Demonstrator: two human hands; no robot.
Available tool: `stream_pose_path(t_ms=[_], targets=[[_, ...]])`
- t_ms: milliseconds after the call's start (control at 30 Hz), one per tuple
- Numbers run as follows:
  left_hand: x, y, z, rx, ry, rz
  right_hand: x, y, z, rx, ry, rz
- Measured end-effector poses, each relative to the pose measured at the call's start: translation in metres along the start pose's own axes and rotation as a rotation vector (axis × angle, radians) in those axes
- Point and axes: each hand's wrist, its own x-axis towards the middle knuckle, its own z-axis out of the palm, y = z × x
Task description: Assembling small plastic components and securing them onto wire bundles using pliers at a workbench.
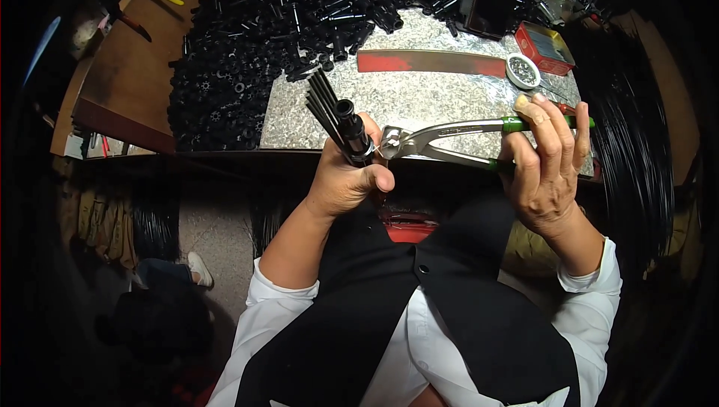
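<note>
A: What do our hands have?
B: Our left hand has its fingers wrapped round a black tube, just left of the nose of the pliers. A sheaf of thin black rods leans beside the tube, also left of the pliers.

A: And our right hand?
B: Grasping the green-handled end of the pliers, fingers over the upper handle. The handles stand apart; we judge it a light hold, not a full squeeze.

A: Contact point?
B: What looks like a fine wire shows at the nose of the pliers, against the tube. Whether it is gripped, we cannot tell.

A: Our worries?
B: Too hard a squeeze might snip the wire; too soft, and it could slide free. Our left thumb sits near, below the nose of the pliers, so a slip could nip it. If our left fingers slacken, rods may drop.

A: Anything around?
B: On the speckled table, beyond the pliers: a red-brown strip, black parts farther left, and, to the right, a white bowl of metal bits. A careless swing of the handles might tip that bowl.
</note>
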Motion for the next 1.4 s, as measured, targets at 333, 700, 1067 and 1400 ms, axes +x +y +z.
stream_pose_path(t_ms=[333,700,1067,1400], targets=[[0.000,-0.008,-0.002,0.093,0.076,0.064,-0.005,-0.001,0.003,0.079,-0.026,-0.013],[-0.011,0.001,0.004,0.202,0.136,0.190,-0.010,0.006,-0.015,0.855,-0.506,0.203],[-0.005,0.019,0.014,0.461,-0.202,0.151,-0.044,0.009,-0.007,2.182,-1.616,0.752],[-0.002,0.028,0.012,0.263,-0.050,0.023,-0.019,0.003,-0.033,0.760,-0.393,0.182]])
